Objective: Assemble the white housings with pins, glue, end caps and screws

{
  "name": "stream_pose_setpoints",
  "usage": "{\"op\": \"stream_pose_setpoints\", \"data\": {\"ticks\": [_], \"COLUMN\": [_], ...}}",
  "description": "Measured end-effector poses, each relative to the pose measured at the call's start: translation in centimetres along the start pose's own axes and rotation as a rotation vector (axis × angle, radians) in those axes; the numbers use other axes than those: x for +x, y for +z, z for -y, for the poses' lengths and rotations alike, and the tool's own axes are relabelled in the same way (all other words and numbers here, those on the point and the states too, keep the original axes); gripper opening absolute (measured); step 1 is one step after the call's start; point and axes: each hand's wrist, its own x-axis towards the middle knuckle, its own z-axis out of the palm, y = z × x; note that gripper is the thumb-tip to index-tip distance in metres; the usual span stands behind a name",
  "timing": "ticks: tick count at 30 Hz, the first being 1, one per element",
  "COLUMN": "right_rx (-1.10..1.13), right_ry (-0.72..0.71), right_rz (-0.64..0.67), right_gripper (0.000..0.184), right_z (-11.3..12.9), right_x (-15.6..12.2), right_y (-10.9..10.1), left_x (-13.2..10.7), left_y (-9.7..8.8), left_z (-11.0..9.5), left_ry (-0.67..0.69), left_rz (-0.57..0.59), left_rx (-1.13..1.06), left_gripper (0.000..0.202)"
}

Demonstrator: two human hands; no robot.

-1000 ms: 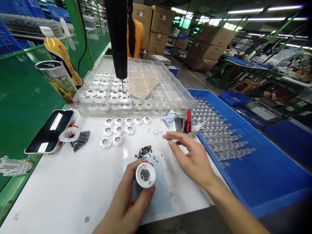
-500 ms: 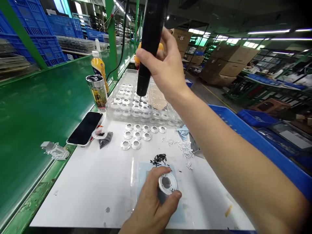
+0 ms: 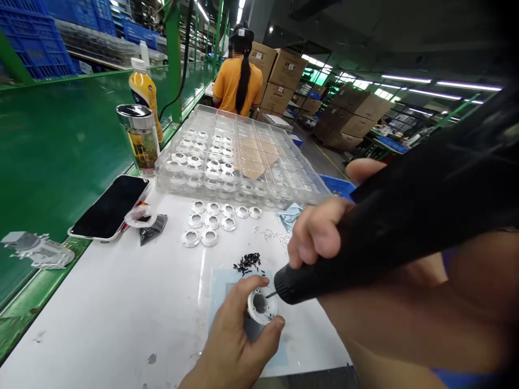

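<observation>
Between the thumb and index finger of my left hand (image 3: 243, 329) is a round white ring-shaped part (image 3: 252, 313), held over a light blue sheet (image 3: 217, 286). My right hand (image 3: 320, 232) is wrapped round a black electric screwdriver (image 3: 389, 232), which lies slanted across the right of the view. The screwdriver's thin bit points at the upper right of the ring's opening; whether it touches cannot be made out. Just beyond the ring lies a pile of small black screws (image 3: 248, 262). Several silvery flanged rings (image 3: 212, 222) lie in rows farther back.
A clear compartment tray (image 3: 243, 189) with more rings stands behind. Small white pieces (image 3: 265, 232) and a blue cloth (image 3: 291, 214) lie at its front right. Left are a phone (image 3: 113, 205), glass tumbler (image 3: 141, 143), juice bottle (image 3: 144, 86) and black packet (image 3: 153, 231). A person in orange (image 3: 231, 81) is beyond.
My right hand has brought the screwdriver down from above the tray to the ring, tilting it from upright to slanted. My left hand still holds the ring. The view has shifted right.
</observation>
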Motion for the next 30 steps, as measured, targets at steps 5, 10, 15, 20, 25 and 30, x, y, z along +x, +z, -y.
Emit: {"op": "stream_pose_setpoints", "data": {"ticks": [5,10,15,20,25,30], "right_rx": [-0.071,0.098,-0.028,-0.067,-0.013,0.169], "right_ry": [-0.007,0.005,0.043,0.002,0.023,0.010], "right_rz": [-0.033,-0.058,-0.016,-0.035,-0.035,-0.026], "right_gripper": [0.050,0.043,0.053,0.079,0.073,0.044], "right_z": [-0.4,-0.7,-0.7,-1.2,-1.6,-2.3], "right_x": [0.2,0.0,0.3,0.2,0.4,0.2], "right_y": [-0.1,0.0,0.1,0.8,1.4,1.6], "left_x": [-0.1,0.1,0.1,0.0,0.0,-0.1], "left_y": [0.0,0.0,-0.1,-0.1,0.0,0.0], "left_z": [0.2,0.2,0.1,0.0,-0.2,-0.2], "left_ry": [0.008,0.023,0.010,-0.014,-0.021,-0.062], "left_rz": [0.005,-0.002,0.013,0.022,0.028,0.044], "left_rx": [-0.005,-0.017,-0.020,-0.013,-0.032,-0.037], "left_gripper": [0.044,0.043,0.043,0.043,0.042,0.042]}}
